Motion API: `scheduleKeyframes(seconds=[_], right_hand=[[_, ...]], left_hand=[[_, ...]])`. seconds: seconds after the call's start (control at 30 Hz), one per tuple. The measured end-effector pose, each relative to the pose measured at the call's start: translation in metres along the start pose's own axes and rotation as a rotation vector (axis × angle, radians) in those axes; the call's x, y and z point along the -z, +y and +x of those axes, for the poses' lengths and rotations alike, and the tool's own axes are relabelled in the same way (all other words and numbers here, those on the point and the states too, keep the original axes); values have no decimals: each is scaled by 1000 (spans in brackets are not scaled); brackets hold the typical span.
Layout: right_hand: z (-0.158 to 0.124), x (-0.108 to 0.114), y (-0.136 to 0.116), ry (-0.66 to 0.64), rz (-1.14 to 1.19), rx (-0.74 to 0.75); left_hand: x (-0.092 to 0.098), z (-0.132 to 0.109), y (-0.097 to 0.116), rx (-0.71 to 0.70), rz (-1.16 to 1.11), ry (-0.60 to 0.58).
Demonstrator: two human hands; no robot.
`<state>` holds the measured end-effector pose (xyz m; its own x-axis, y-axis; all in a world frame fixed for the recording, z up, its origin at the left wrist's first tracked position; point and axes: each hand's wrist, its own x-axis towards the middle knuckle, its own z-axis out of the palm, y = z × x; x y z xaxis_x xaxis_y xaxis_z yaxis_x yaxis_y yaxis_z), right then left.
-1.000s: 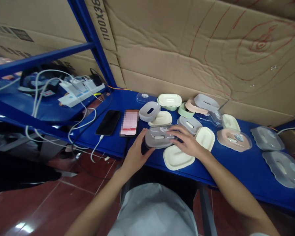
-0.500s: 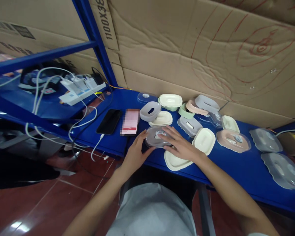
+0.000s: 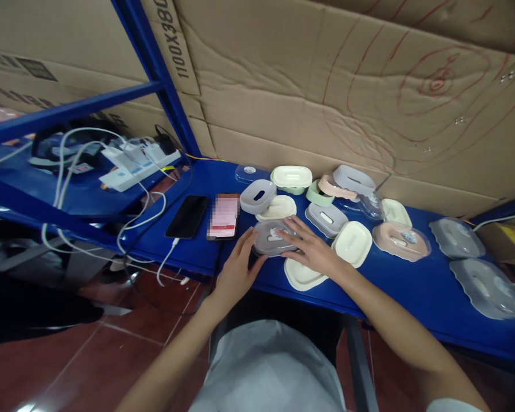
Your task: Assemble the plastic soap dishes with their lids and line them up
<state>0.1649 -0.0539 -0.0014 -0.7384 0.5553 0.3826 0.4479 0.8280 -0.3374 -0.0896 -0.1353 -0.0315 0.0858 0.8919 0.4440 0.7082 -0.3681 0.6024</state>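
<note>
A grey oval soap dish with a clear lid lies on the blue table near its front edge. My left hand curves round its left end, fingers at the far side and thumb at the near side. Across the lid's right part lie the fingers of my right hand, hiding that end. A cream tray sits partly under my right hand, and another cream tray is just right of it. Behind the dish are a cream insert and a grey slotted holder.
Two phones, one dark and one lit, lie to the left. Further left are a power strip and loose white cables. A pink lidded dish and grey lidded dishes stand right. Cardboard walls the back.
The camera view has shifted slightly. Both hands remain on the grey soap dish, with no other clear change.
</note>
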Motion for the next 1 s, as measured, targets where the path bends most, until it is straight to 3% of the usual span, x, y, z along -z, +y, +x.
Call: scheduleKeyframes(seconds=[0.13, 0.23, 0.33, 0.4, 0.47, 0.6, 0.73, 0.8, 0.87, 1.0], right_hand=[[1, -1, 4, -17, 19, -27], [3, 4, 8, 17, 1, -7], [4, 26, 8, 111, -64, -16], [1, 50, 4, 212, -129, -81], [-9, 78, -5, 323, -227, -205], [-67, 120, -28, 608, -483, -514], [-163, 127, -41, 842, -772, -928], [-208, 120, -42, 889, -884, -1114], [-240, 109, -44, 889, -937, -1203], [-261, 88, -44, 793, -910, -1247]], left_hand=[[1, 3, 3, -7, -8, 14], [3, 0, 10, -50, -2, 139], [5, -8, 23, -146, 12, 248], [3, -13, 36, -253, -10, 180], [-2, -15, 52, -382, -24, 15], [-21, -5, 77, -582, 106, -294], [-39, 9, 86, -665, 199, -387], [-46, 15, 90, -688, 215, -396], [-53, 21, 97, -696, 227, -401], [-72, 37, 113, -708, 237, -416]])
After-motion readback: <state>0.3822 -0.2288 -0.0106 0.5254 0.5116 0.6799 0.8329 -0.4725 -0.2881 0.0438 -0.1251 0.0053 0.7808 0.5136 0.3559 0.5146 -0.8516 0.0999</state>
